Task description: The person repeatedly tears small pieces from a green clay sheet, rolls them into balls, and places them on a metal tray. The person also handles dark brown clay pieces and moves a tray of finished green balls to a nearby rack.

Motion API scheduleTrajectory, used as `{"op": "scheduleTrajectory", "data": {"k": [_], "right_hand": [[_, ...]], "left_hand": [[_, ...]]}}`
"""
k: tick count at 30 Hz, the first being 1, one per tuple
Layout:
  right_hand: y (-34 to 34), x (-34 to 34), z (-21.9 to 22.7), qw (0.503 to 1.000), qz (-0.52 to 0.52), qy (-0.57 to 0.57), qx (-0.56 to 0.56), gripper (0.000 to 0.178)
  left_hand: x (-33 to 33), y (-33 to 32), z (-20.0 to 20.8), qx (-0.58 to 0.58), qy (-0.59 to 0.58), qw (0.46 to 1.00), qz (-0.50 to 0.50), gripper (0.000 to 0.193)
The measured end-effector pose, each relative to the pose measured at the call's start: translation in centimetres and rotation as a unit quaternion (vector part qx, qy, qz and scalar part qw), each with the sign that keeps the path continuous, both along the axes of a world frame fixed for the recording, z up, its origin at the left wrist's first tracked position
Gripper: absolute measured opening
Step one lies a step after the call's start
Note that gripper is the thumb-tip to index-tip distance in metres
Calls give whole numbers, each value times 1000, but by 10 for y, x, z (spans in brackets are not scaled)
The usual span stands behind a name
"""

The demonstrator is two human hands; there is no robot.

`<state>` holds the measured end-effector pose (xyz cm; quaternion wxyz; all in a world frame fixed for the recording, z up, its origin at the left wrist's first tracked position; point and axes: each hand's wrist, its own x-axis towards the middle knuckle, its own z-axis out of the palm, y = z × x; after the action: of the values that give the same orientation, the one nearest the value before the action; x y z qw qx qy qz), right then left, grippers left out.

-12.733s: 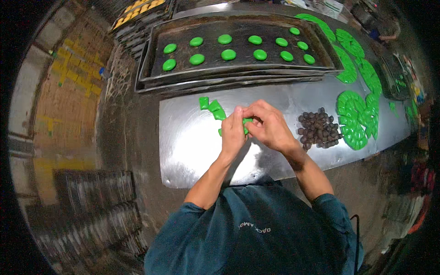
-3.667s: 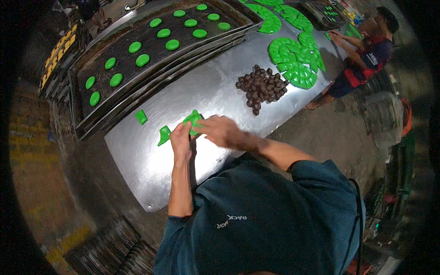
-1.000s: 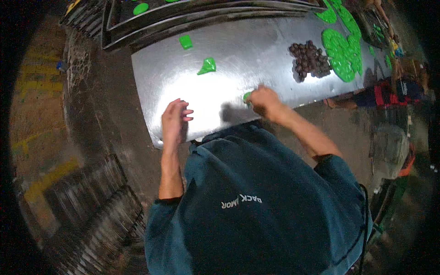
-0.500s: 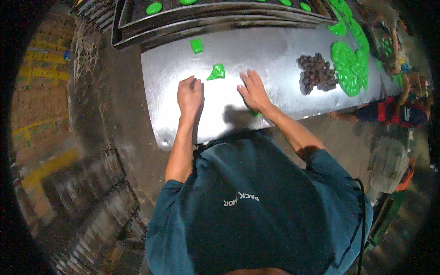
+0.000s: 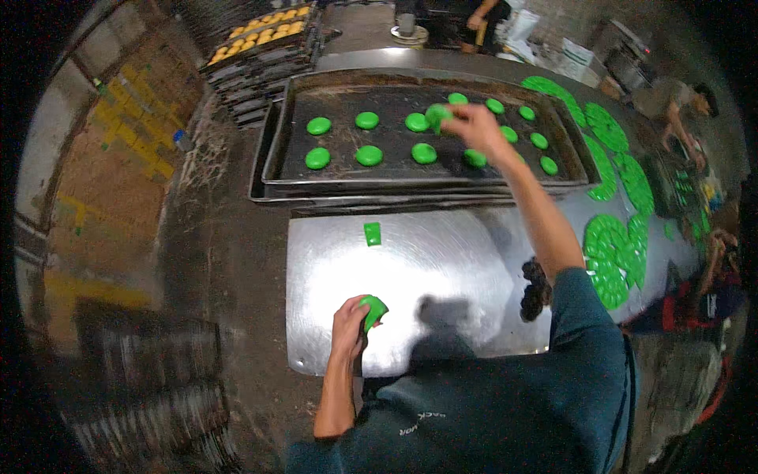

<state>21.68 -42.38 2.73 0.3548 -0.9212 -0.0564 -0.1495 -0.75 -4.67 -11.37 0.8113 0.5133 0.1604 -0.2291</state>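
Partly behind sleeve (image 5: 588,310) — dark balls (image 5: 535,296)

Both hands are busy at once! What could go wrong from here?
The right hand holds a green lump above the tray, so it might bump and dent the green discs below. The right sleeve looks near the dark balls and could scatter some. The left hand might squash its green flap if it squeezes hard.

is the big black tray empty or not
Not empty: green rounds sit in rows across the tray, with gaps between them.
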Motion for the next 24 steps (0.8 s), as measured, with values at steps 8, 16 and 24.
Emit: {"op": "scheduleTrajectory", "data": {"k": [8,16,24], "right_hand": [[-61,180,-94,944,-186,8,-271,35],[171,-76,10,958,253,129,-35,34],[223,-224,-21,945,-108,-35,307,23]], "left_hand": [[-43,15,46,135,8,986,100,25],[11,-4,88,137,-129,979,81,26],[45,-82,65,262,-482,820,161,32]]}}
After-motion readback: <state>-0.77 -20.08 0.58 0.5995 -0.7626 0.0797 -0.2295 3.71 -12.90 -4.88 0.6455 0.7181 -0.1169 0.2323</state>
